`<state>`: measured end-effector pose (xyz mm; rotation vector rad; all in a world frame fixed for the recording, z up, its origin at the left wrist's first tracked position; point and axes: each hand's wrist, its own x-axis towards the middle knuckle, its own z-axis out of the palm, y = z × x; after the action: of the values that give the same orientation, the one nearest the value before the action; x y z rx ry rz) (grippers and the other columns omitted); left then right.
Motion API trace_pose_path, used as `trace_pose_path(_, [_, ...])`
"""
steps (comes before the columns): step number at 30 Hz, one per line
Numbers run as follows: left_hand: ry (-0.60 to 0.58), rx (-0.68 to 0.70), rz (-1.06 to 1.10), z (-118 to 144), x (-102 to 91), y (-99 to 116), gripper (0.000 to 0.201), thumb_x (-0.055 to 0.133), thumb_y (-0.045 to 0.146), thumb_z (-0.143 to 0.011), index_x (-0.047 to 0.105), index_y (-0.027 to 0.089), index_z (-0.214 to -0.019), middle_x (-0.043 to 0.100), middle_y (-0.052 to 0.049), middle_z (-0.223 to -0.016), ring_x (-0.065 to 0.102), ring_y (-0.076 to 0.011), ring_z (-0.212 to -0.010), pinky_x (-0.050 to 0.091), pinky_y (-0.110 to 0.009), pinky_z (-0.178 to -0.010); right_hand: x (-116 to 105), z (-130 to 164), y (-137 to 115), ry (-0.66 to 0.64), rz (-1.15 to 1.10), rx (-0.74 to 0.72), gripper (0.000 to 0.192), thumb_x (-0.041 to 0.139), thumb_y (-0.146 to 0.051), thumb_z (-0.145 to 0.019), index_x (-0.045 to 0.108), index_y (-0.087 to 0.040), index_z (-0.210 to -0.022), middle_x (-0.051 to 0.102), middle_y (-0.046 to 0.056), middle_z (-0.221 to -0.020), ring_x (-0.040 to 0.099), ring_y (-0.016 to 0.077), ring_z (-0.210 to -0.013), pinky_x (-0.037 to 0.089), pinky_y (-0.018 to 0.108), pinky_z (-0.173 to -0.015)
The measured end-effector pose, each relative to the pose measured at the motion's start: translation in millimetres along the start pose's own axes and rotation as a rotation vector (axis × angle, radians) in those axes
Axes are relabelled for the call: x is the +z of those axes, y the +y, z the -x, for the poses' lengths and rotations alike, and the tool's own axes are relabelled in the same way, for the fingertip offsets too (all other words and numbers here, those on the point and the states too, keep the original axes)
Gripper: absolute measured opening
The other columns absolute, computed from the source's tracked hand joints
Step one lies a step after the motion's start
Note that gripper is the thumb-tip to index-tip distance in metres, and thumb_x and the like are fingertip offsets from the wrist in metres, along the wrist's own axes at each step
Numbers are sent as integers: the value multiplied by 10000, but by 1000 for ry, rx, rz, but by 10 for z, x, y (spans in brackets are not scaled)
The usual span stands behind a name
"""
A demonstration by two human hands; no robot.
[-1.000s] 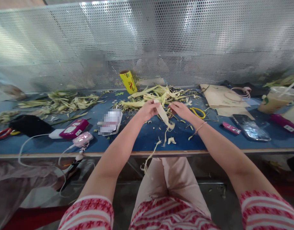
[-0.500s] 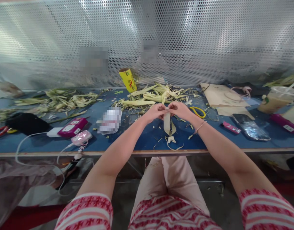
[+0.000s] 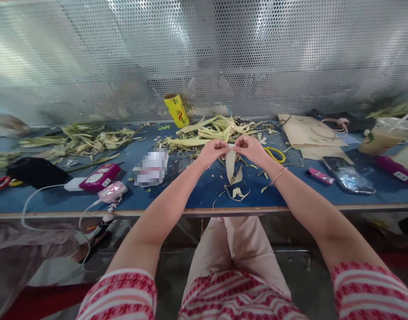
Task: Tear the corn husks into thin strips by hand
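Note:
Between my two hands hangs a pale strip of corn husk (image 3: 230,166), pinched at its top end. My left hand (image 3: 214,151) grips it from the left with thumb and fingers together. From the right my right hand (image 3: 249,148) pinches the same end, its fingertips close to the left ones. Below the strip, curled husk scraps (image 3: 237,193) lie on the blue tabletop. Just behind my hands is a heap of yellow-green husks (image 3: 217,129). Yellow-handled scissors (image 3: 275,154) lie beside my right wrist, their blades not clearly seen.
A yellow tube (image 3: 176,111) leans near the perforated metal screen (image 3: 204,40). More husks (image 3: 90,138) lie at left, near a purple power bank (image 3: 101,176). To the right are brown paper (image 3: 306,131), a phone (image 3: 348,175) and a drink cup (image 3: 383,135).
My hands have risen slightly and the fingertips pinch the husk's top end more openly. The husk's lower end has shifted a little left, and the scraps beneath it have moved slightly.

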<state>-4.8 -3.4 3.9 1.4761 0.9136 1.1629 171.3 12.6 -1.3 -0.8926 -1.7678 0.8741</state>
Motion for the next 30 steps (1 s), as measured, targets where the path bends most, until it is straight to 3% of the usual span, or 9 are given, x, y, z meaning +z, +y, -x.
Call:
trace_pose_path(6, [30, 99, -72, 24, 16, 36, 411, 751, 157, -641, 576, 174, -1013, 620, 19, -798, 589, -75, -573, 519, -226, -554, 32, 7, -49, 60, 62, -71, 253, 700, -367, -672, 573, -191, -803, 601, 12, -751, 556, 145, -686, 482, 326, -701])
trace_pose_path(12, [50, 120, -145, 53, 58, 69, 191, 685, 197, -716, 617, 144, -886, 622, -1, -769, 576, -81, -576, 512, -235, -574, 45, 37, -80, 105, 127, -79, 250, 671, -412, -717, 598, -194, -814, 628, 34, -802, 596, 180, -773, 489, 331, -738])
trace_pose_path(16, [89, 174, -202, 56, 68, 83, 143, 676, 195, -725, 635, 140, -851, 635, -2, -711, 581, -103, -619, 503, -251, -629, 42, 58, -108, 106, 174, -103, 237, 648, -420, -759, 612, -193, -817, 637, 45, -824, 604, 191, -792, 499, 338, -742])
trace_pose_path(30, [167, 248, -341, 46, 59, 46, 82, 632, 187, -753, 658, 147, -820, 685, -27, -792, 609, -128, -735, 493, -259, -737, 66, 111, -180, 128, 341, -197, 160, 593, -359, -824, 607, -202, -847, 634, 71, -895, 592, 202, -832, 506, 344, -723])
